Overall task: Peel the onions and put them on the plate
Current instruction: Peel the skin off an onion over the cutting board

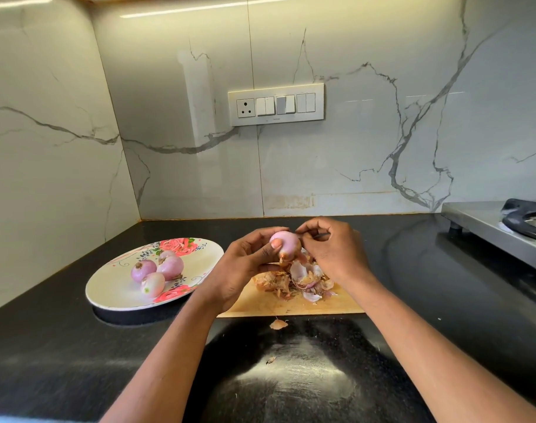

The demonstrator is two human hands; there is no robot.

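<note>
Now—hands [291, 257] around onion [286, 244]

Light: bright, from strip lights overhead | Glare: broad pale sheen on the black bench [300, 377] and marble wall [382, 132] | Shadows: soft, dark patch under the plate [114, 288] | Edges: wide-angle bend in the wall lines | Focus: slightly soft throughout

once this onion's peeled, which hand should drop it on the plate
Left. The left hand already grips the onion and sits nearer the plate, which lies to its left. The right hand is only picking at the skin, on the far side.
</note>
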